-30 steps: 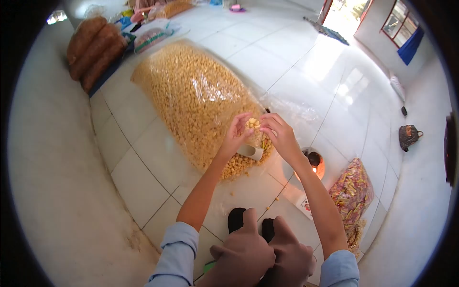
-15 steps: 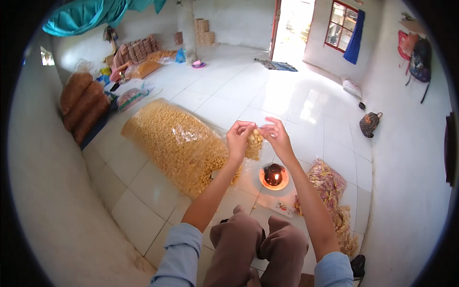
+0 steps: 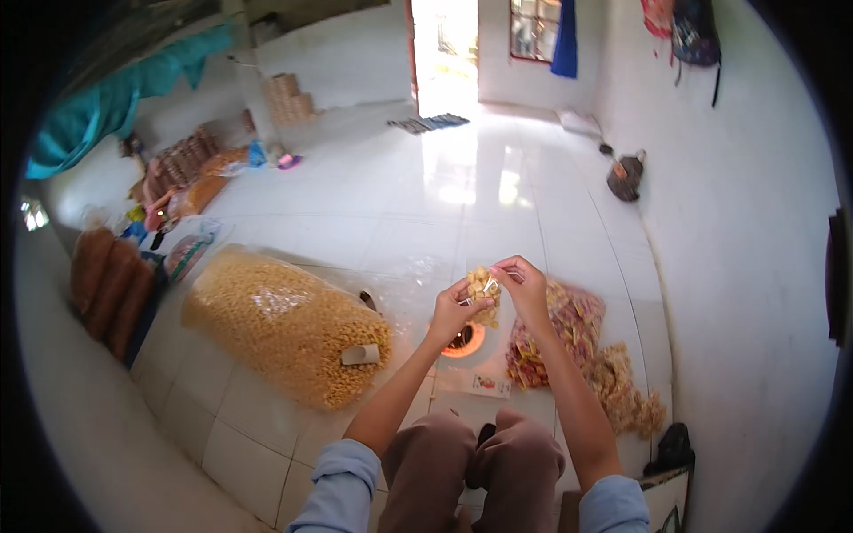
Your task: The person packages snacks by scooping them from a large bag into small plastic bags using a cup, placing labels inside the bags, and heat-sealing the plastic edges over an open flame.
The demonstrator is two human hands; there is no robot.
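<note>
While left hand [image 3: 453,313] and right hand [image 3: 528,289] grip it, a small snack bag [image 3: 480,286] hangs in mid-air

Bulging brown sacks [image 3: 111,289] lean together at the far left, and a teal cloth [image 3: 133,111] hangs beyond them. Next comes a large clear sack [image 3: 253,315] full of yellow puffed pieces, lying on the tiled floor [image 3: 355,213]; on the pieces at its right end rests 1 white scoop [image 3: 360,355].

Further right, the left hand has its thumb and fingers closed around the left side of the small snack bag. Clear and filled with yellowish pieces, the bag is raised between the 2 hands, and a white strip [image 3: 490,286] crosses its upper part; whether that is string or plastic cannot be told. Lower in view, a glowing orange bowl [image 3: 464,343] is partly hidden by the left hand, with a printed card [image 3: 486,383] on the floor nearer the knees. The right hand pinches the bag's upper right edge between thumb and fingertips.

Past it lie a sack of purple-and-yellow packets [image 3: 569,320], partly covered by the right forearm, and a heap of pale brown strands [image 3: 626,391]. Farther back, 1 brown backpack [image 3: 626,178] sits near the right wall.
</note>
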